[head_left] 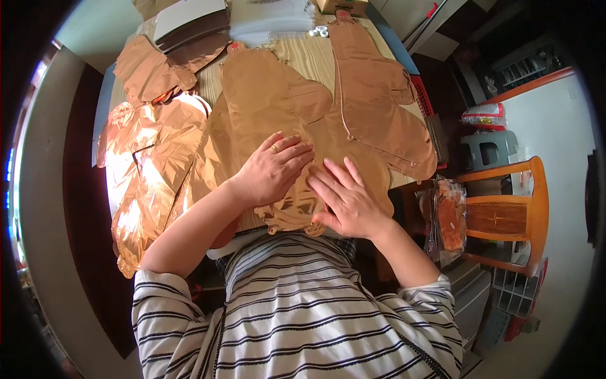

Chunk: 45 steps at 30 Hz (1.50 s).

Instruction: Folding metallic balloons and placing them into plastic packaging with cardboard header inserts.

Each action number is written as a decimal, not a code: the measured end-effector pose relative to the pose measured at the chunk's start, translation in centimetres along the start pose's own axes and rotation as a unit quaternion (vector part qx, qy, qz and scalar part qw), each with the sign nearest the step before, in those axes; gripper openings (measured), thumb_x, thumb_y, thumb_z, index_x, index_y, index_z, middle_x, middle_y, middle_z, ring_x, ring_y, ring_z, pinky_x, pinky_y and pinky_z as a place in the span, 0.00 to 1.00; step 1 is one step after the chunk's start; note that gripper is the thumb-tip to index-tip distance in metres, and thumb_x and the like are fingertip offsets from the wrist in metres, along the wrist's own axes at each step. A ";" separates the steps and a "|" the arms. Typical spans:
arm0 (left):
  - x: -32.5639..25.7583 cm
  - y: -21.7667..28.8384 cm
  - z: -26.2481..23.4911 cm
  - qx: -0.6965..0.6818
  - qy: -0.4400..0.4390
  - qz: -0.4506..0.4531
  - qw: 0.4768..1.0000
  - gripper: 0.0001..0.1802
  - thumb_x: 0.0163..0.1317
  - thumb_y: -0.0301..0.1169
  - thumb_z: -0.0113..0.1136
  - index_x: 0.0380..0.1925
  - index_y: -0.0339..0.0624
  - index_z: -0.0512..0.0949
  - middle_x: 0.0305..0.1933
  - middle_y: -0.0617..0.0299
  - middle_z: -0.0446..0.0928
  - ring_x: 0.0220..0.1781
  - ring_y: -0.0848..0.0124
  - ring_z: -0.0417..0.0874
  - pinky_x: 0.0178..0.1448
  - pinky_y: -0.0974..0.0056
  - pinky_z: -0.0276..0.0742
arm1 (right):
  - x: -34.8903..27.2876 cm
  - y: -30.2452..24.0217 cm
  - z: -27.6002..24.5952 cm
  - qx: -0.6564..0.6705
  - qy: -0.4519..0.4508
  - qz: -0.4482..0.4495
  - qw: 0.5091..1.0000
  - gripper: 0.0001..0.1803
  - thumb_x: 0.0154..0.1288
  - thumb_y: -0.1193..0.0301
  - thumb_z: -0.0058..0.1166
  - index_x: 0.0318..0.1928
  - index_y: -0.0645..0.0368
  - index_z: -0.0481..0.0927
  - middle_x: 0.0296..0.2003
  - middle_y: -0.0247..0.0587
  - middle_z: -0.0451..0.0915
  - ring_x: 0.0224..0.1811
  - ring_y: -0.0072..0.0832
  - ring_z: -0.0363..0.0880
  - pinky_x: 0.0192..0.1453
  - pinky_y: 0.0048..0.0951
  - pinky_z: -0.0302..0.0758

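Note:
Flat rose-gold foil balloons (252,82) lie spread over the wooden table in front of me. My left hand (273,165), with a ring on one finger, rests palm down on the foil near the table's front edge. Its fingers lie side by side and stretched out. Just to the right, my right hand (346,199) lies flat on the same foil, fingers spread, its fingertips close to the left hand's. Under and between the hands the foil is creased and shiny. The palms hide part of it, and neither hand grips anything I can see.
More crinkled shiny foil balloons (151,170) lie at the left, and flat ones (372,82) at the right. Clear plastic sheets (271,19), a grey-white box (189,22) and small white rolls (320,31) sit at the back. A wooden chair (499,215) stands at the right with bagged foil (451,215).

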State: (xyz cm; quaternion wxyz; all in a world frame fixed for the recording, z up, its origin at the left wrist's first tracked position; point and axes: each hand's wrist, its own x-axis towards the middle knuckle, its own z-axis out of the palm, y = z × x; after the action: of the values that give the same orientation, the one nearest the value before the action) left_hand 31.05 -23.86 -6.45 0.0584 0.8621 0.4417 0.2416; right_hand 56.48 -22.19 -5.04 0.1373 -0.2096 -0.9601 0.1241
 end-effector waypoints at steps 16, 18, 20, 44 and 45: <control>-0.1 0.0 -0.8 0.063 -0.102 0.044 0.992 0.31 0.72 0.55 0.50 0.70 0.57 0.71 0.73 0.51 0.67 0.75 0.52 0.66 0.80 0.37 0.52 | -2.7 -0.4 1.8 -0.071 0.130 -0.065 0.987 0.14 0.70 0.70 0.52 0.51 0.58 0.85 0.53 0.41 0.85 0.60 0.36 0.81 0.75 0.50 0.66; -0.1 -0.1 -0.8 0.067 -0.110 0.042 0.991 0.32 0.72 0.58 0.48 0.70 0.56 0.71 0.72 0.50 0.68 0.75 0.51 0.66 0.81 0.38 0.51 | -2.6 -0.5 1.6 -0.058 0.123 -0.064 0.989 0.15 0.70 0.71 0.51 0.51 0.58 0.85 0.53 0.41 0.85 0.60 0.36 0.81 0.75 0.51 0.66; 0.5 -0.8 -0.9 0.088 -0.105 0.025 0.990 0.33 0.72 0.57 0.50 0.70 0.54 0.71 0.72 0.50 0.68 0.75 0.51 0.66 0.81 0.39 0.51 | -2.6 -0.5 1.7 -0.060 0.129 -0.066 0.988 0.15 0.70 0.71 0.50 0.51 0.58 0.85 0.53 0.42 0.85 0.60 0.36 0.81 0.75 0.52 0.67; -1.9 -4.2 -2.1 0.033 0.084 -0.140 0.986 0.35 0.57 0.39 0.69 0.64 0.40 0.72 0.68 0.48 0.70 0.72 0.46 0.67 0.77 0.43 0.60 | 19.3 13.4 -2.9 0.158 -0.086 0.301 0.937 0.15 0.54 0.61 0.66 0.35 0.60 0.83 0.33 0.45 0.86 0.36 0.44 0.86 0.43 0.41 0.80; -1.8 -4.1 -2.1 0.034 0.074 -0.142 0.987 0.35 0.57 0.39 0.69 0.64 0.41 0.72 0.68 0.48 0.70 0.73 0.46 0.67 0.77 0.43 0.60 | 19.2 14.2 -1.6 0.136 -0.063 0.299 0.942 0.14 0.54 0.62 0.65 0.33 0.60 0.83 0.31 0.44 0.86 0.36 0.43 0.86 0.43 0.41 0.80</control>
State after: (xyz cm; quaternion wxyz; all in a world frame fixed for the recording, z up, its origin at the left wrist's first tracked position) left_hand 26.18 -23.05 -6.58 0.0303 0.7720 0.5705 0.2787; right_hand 45.44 -0.99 -3.67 0.0606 -0.4581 -0.8338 0.3021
